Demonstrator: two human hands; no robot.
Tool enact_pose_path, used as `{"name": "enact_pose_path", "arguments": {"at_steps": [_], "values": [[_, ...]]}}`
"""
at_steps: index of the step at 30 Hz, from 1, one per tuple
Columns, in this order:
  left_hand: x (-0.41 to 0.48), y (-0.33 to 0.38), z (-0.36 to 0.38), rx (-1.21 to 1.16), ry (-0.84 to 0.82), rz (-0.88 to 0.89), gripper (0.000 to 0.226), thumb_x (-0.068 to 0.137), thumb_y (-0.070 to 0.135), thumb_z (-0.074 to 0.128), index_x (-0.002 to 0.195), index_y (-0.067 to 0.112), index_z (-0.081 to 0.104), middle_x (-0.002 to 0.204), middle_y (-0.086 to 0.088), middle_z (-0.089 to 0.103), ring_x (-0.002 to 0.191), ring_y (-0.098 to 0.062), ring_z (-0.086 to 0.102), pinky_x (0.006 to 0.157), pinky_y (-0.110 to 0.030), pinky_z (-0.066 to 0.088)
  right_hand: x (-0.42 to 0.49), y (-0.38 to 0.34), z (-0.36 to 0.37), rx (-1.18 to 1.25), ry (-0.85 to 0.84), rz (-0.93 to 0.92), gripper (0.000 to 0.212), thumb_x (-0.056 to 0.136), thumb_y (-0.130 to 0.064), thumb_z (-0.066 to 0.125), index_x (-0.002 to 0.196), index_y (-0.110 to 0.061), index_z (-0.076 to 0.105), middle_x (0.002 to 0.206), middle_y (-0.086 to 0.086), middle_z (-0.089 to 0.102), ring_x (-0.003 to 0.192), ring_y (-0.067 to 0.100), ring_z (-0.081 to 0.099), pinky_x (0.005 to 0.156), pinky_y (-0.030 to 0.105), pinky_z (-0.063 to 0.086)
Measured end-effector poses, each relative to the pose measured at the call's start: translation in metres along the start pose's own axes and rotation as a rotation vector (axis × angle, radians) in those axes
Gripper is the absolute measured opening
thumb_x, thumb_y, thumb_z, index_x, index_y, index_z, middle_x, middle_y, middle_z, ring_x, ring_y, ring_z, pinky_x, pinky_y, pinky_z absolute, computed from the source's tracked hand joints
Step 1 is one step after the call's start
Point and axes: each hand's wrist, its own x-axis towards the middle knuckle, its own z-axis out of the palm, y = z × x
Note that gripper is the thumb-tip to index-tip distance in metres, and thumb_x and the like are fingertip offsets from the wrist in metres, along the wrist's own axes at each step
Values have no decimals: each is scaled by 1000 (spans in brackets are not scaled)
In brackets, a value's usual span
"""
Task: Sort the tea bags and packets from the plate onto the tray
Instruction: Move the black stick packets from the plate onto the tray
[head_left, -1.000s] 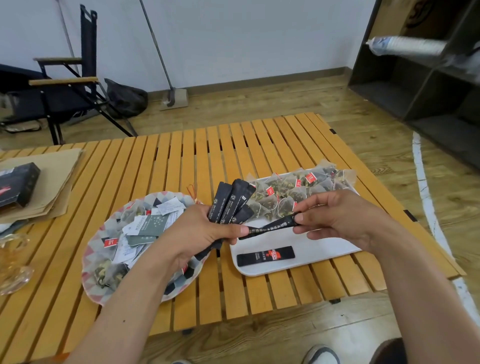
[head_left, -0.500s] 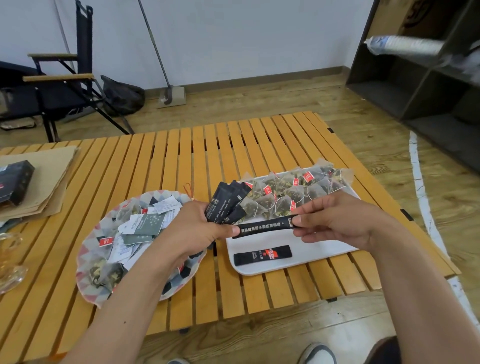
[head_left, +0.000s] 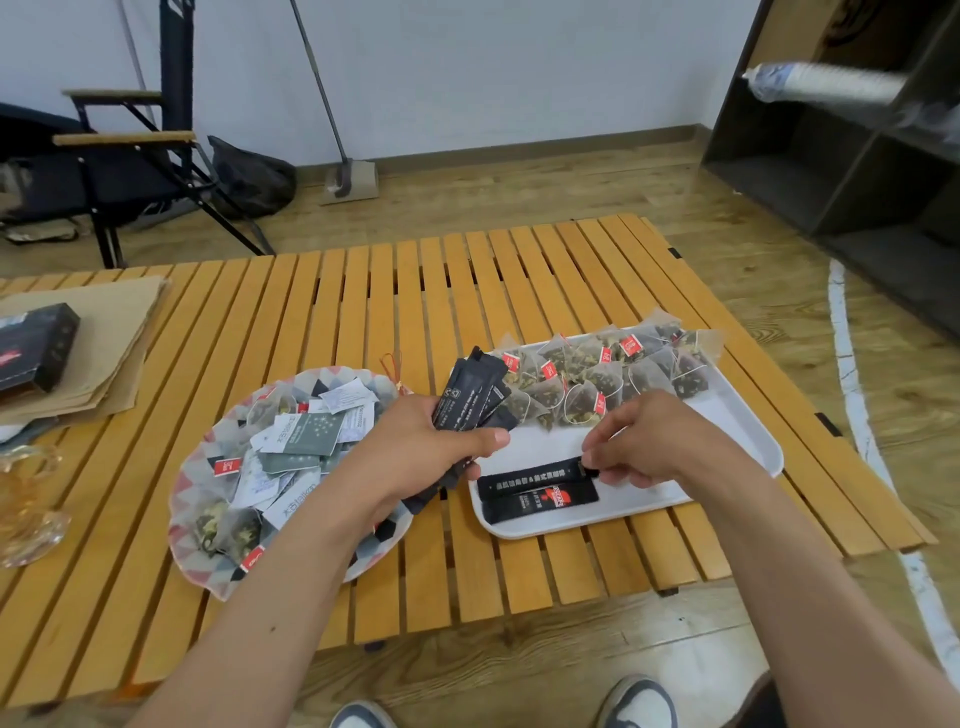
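The right hand (head_left: 655, 441) pinches one end of a black stick packet (head_left: 524, 479) resting on the white tray (head_left: 737, 426), while the left hand (head_left: 426, 449) grips a bundle of black packets (head_left: 470, 397) between the tray and the plate (head_left: 187, 540).

Grips fan of black packets (head_left: 470, 397) in left hand (head_left: 426, 452) over plate (head_left: 200, 564) rim. Pinches end of stick packet (head_left: 524, 480) with right hand (head_left: 654, 441), flat on white tray (head_left: 737, 415) just beside second packet (head_left: 540, 505).

black box (head_left: 36, 345) on brown paper (head_left: 111, 358), folding chair (head_left: 122, 171) behind
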Motion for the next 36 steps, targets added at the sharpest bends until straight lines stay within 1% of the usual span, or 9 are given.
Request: {"name": "enact_pose_path", "arguments": {"at_steps": [2, 4, 9, 15, 18, 22, 26, 30, 36], "values": [[2, -1, 0, -46, -22, -30, 24, 85, 32, 82, 97, 13, 75, 90, -8, 81, 70, -15, 73, 67, -27, 54, 1, 2, 1, -51, 29, -50, 13, 80, -4, 82, 91, -7, 77, 74, 7, 75, 58, 12, 68, 48, 20, 45], [3, -1, 1, -50, -31, -54, 21, 86, 29, 81, 98, 13, 75, 90, -10, 81, 78, -23, 76, 69, -31, 55, 0, 2, 5, -86, 66, -156, 18, 75, -11, 88, 90, -14, 78, 79, 2, 74, 64, 11, 67, 55, 21, 46], [2, 2, -1, -73, -81, -94, 22, 89, 21, 76, 107, 11, 71, 80, -9, 81, 58, -9, 70, 55, -23, 47, -4, -5, 26, -253, -45, -325, 16, 69, -21, 92, 80, -24, 81, 84, -2, 74, 82, 17, 69, 69, 30, 52], [2, -2, -5, -107, -122, -54, 24, 85, 21, 82, 107, 13, 73, 88, -7, 82, 77, -16, 78, 69, -28, 59, -6, 0, 22, -342, -124, -332, 19, 70, -16, 91, 85, -22, 81, 82, -1, 73, 75, 13, 66, 62, 23, 47], [4, -3, -4, -152, -120, -15, 29, 80, 18, 87, 105, 9, 74, 91, -10, 81, 90, -23, 79, 83, -35, 62, -9, 0, 18, -166, -70, -369, 11, 73, -23, 89, 81, -22, 82, 81, -1, 75, 68, 7, 64, 59, 17, 46], [3, 0, 0, -174, -144, 19, 32, 76, 15, 89, 103, 10, 75, 89, -11, 81, 87, -21, 79, 73, -26, 60, -13, -7, 16, 199, -16, -315, 21, 79, -40, 83, 86, -20, 80, 78, -2, 75, 61, 4, 63, 56, 20, 49], [2, 1, 1, -185, -161, 26, 32, 74, 12, 90, 103, 9, 75, 91, -11, 81, 86, -23, 79, 74, -27, 61, -15, -9, 15, 331, -138, -210, 17, 85, -28, 80, 93, -13, 78, 87, 3, 78, 66, 9, 66, 60, 24, 49], [5, -1, 1, -162, -132, 26, 28, 73, 20, 92, 94, 13, 75, 95, -11, 81, 94, -29, 78, 90, -40, 60, -15, -9, 10, 370, -191, -173, 14, 91, -18, 74, 98, -6, 75, 87, 7, 79, 71, 11, 72, 59, 22, 51], [3, 1, -4, -54, -74, 28, 37, 69, 30, 93, 96, 14, 75, 88, -5, 81, 77, -18, 75, 63, -25, 56, -11, -9, 3, 471, -62, -89, 11, 92, -10, 70, 94, 1, 71, 80, 14, 78, 66, 18, 73, 56, 25, 55]]}}
